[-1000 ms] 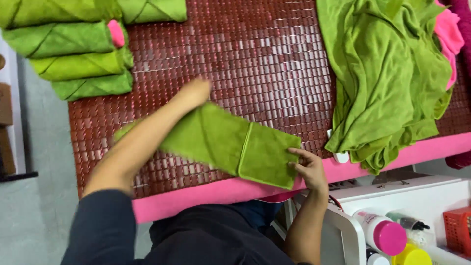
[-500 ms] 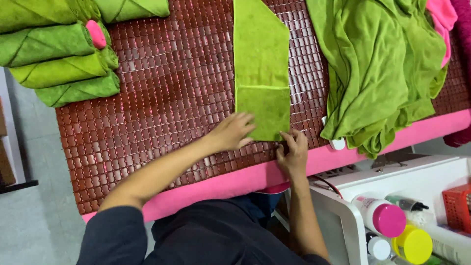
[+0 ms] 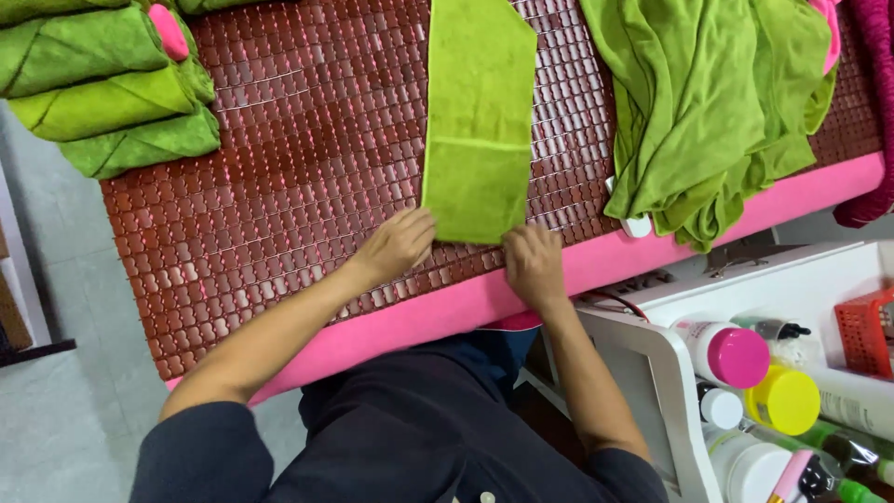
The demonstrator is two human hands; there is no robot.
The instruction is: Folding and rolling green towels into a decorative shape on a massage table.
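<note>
- Green towel [image 3: 477,102] lies flat on the counter [image 3: 307,168], folded into a long narrow strip running away from the person; far end tapers, near end shows a folded-up flap with a crease across it.
- Left hand [image 3: 399,244] rests on the near left corner of the strip, fingers curled down onto the edge; looks like a pinch, grip not fully visible.
- Right hand [image 3: 533,261] sits at the near right corner, fingers bent on the hem; the two hands are apart, one at each corner.
- Step in hand, as a judgement: near edge being gripped and squared up, roll not yet begun.
- Next move likely calls for both hands curling the near edge over evenly and keeping the strip straight, so the roll does not skew.
- Rolled green towels [image 3: 112,93] are stacked at far left of the counter, one with a pink end [image 3: 169,30] showing.
- Loose pile of green cloth [image 3: 717,102] hangs over the counter's pink edge [image 3: 596,270] at right, well apart from the hands.
- White cart [image 3: 819,270] below right holds bottles with pink [image 3: 740,356] and yellow [image 3: 785,399] caps.
</note>
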